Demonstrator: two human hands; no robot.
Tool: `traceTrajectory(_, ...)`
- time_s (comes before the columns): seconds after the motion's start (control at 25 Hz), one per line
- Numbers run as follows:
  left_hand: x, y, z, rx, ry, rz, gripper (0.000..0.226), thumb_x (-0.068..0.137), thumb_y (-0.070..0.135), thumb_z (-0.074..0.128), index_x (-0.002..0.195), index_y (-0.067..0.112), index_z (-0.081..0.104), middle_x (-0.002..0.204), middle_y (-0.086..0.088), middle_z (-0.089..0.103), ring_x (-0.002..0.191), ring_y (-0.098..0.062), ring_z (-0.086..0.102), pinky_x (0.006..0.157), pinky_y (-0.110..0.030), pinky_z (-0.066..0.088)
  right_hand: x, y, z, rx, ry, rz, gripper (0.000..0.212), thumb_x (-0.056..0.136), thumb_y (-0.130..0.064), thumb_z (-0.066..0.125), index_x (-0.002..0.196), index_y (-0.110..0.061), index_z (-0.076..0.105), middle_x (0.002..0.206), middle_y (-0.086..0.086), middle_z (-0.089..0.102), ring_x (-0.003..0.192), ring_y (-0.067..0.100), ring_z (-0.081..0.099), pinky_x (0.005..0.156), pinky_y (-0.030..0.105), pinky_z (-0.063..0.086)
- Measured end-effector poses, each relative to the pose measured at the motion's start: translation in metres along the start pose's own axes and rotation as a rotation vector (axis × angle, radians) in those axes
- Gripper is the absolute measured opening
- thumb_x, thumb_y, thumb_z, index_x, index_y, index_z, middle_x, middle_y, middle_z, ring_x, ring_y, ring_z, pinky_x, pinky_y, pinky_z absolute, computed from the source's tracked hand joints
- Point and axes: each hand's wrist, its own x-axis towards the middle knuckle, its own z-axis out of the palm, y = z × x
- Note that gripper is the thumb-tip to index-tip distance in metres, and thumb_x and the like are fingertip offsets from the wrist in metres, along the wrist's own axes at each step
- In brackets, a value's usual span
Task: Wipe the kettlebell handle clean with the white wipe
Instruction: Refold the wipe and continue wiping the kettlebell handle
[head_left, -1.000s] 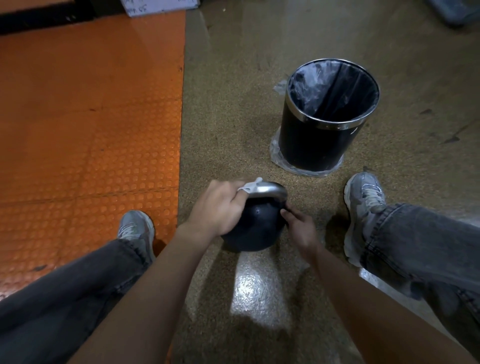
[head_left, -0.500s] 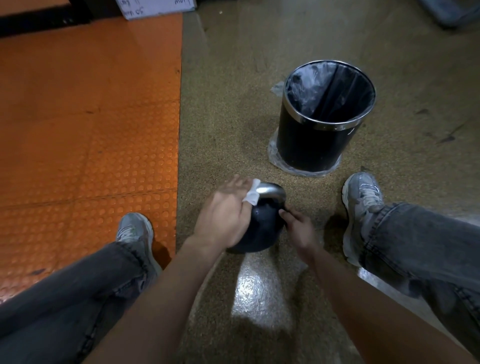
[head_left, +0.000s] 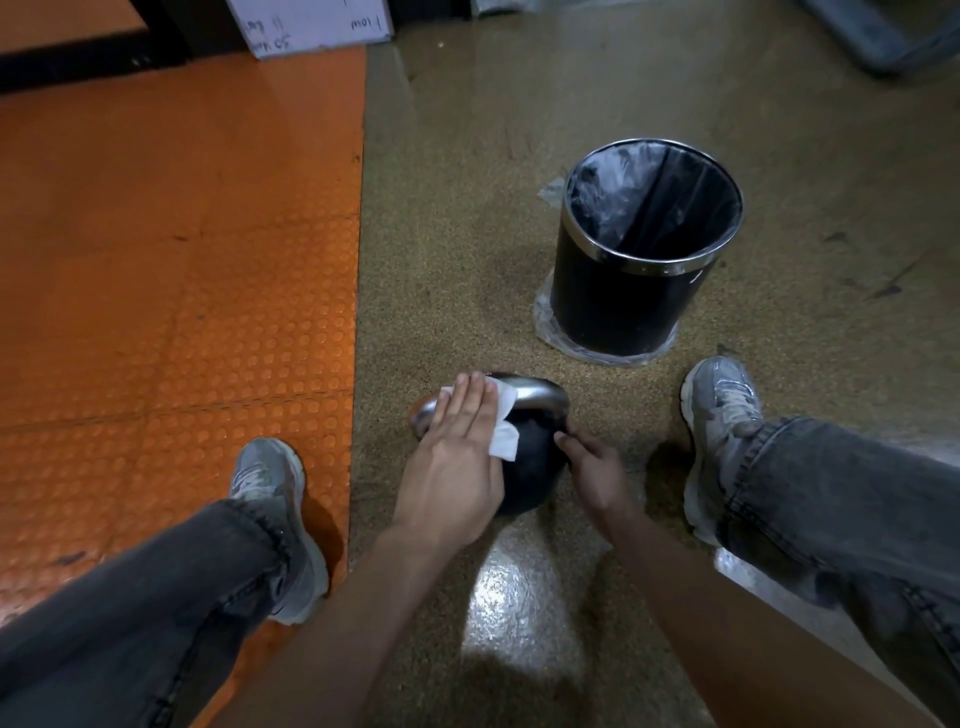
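A: What are the hands doing?

B: The left hand (head_left: 457, 457) lies flat, fingers straight and together, and presses the white wipe (head_left: 501, 421) onto the left part of the silver handle (head_left: 540, 392). It doesn't grip the wipe; the palm and fingers pin it. A loose flap hangs down over the black ball of the kettlebell (head_left: 530, 467).

A: And the other?

B: The right hand (head_left: 597, 467) rests against the right side of the ball, fingertips by the base of the handle, half curled. It braces the weight; I can't tell how firmly it clasps.

A: Where does the kettlebell sit?

B: On the speckled floor (head_left: 467, 208) between the two grey shoes, close in front of the person. A black bin (head_left: 623, 301) with a clear liner stands beyond it, well apart, and an orange studded mat (head_left: 182, 260) lies to the left.

A: How should this wipe go?

B: I'd judge a flat palm cleans only the top face. Better to curl the fingers so the wipe wraps round the bar, then slide it along the arch to the right end and down both legs. Gather in the loose flap, or it will drag over the ball and bunch. Keep the right hand steady so the ball doesn't roll under the pressure.
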Motion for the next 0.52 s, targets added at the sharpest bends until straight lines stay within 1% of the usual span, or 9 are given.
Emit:
traceTrajectory(0.04, 0.003, 0.001, 0.000, -0.010, 0.025, 0.001, 0.065, 0.091, 0.018, 0.028, 0.154, 0.005, 0.022, 0.162, -0.011, 0.019, 0.151, -0.018, 0.009, 0.123, -0.032, 0.001, -0.002, 0.000, 0.000, -0.010, -0.006, -0.024, 0.030, 0.103, -0.021, 0.060, 0.131, -0.020, 0.069, 0.113, -0.012, 0.074, 0.104, -0.001, 0.066, 0.082, 0.015, 0.052)
traceTrajectory(0.08, 0.006, 0.002, 0.002, -0.013, 0.037, 0.007, 0.066, 0.089, 0.019, 0.024, 0.154, 0.004, 0.023, 0.161, -0.012, 0.020, 0.151, -0.019, 0.010, 0.123, -0.032, 0.001, -0.002, 0.001, 0.000, -0.013, -0.013, -0.028, 0.031, 0.103, -0.021, 0.059, 0.133, -0.019, 0.068, 0.114, -0.011, 0.074, 0.104, -0.002, 0.065, 0.081, 0.014, 0.050)
traceTrajectory(0.12, 0.005, 0.005, 0.003, -0.002, 0.030, 0.029, 0.068, 0.087, 0.020, 0.022, 0.154, 0.004, 0.023, 0.161, -0.013, 0.020, 0.151, -0.020, 0.009, 0.123, -0.033, 0.002, 0.000, 0.002, -0.001, -0.013, -0.012, -0.023, 0.032, 0.103, -0.021, 0.059, 0.134, -0.017, 0.068, 0.116, -0.011, 0.073, 0.108, 0.000, 0.065, 0.085, 0.016, 0.051)
traceTrajectory(0.2, -0.004, 0.003, 0.007, 0.017, 0.009, 0.074, 0.070, 0.086, 0.020, 0.021, 0.154, 0.003, 0.021, 0.162, -0.012, 0.016, 0.152, -0.019, 0.005, 0.124, -0.035, 0.004, 0.004, 0.004, -0.002, -0.001, -0.008, -0.005, 0.033, 0.101, -0.026, 0.062, 0.133, -0.018, 0.069, 0.119, -0.010, 0.074, 0.117, 0.009, 0.065, 0.099, 0.028, 0.051)
traceTrajectory(0.24, -0.009, 0.000, 0.007, 0.026, -0.004, 0.066, 0.069, 0.087, 0.019, 0.022, 0.154, 0.003, 0.020, 0.163, -0.012, 0.015, 0.152, -0.019, 0.004, 0.124, -0.036, 0.005, 0.003, 0.003, -0.002, -0.019, -0.005, -0.009, 0.034, 0.100, -0.030, 0.063, 0.132, -0.021, 0.069, 0.123, -0.009, 0.074, 0.121, 0.011, 0.064, 0.105, 0.034, 0.050)
traceTrajectory(0.28, -0.010, -0.001, 0.007, 0.033, 0.001, 0.047, 0.070, 0.086, 0.018, 0.023, 0.154, 0.003, 0.020, 0.163, -0.013, 0.016, 0.152, -0.020, 0.005, 0.124, -0.036, 0.005, 0.002, 0.002, -0.002, -0.029, -0.003, -0.018, 0.035, 0.099, -0.032, 0.063, 0.133, -0.024, 0.069, 0.127, -0.009, 0.073, 0.123, 0.012, 0.064, 0.107, 0.036, 0.049)
traceTrajectory(0.4, 0.007, 0.008, 0.009, 0.030, 0.056, 0.025, 0.073, 0.082, 0.017, 0.018, 0.153, 0.000, 0.024, 0.160, -0.016, 0.021, 0.151, -0.024, 0.012, 0.123, -0.037, 0.005, 0.001, 0.004, 0.000, 0.005, -0.025, -0.034, 0.037, 0.102, -0.024, 0.061, 0.138, -0.020, 0.065, 0.135, -0.006, 0.069, 0.126, 0.011, 0.061, 0.105, 0.030, 0.048)
traceTrajectory(0.52, 0.000, 0.008, 0.014, 0.078, 0.023, 0.085, 0.072, 0.082, 0.015, 0.020, 0.152, 0.000, 0.025, 0.160, -0.016, 0.021, 0.151, -0.023, 0.011, 0.124, -0.039, 0.008, 0.006, 0.007, -0.001, 0.006, -0.021, -0.021, 0.040, 0.098, -0.029, 0.064, 0.137, -0.020, 0.065, 0.135, -0.006, 0.069, 0.129, 0.012, 0.060, 0.113, 0.038, 0.045)
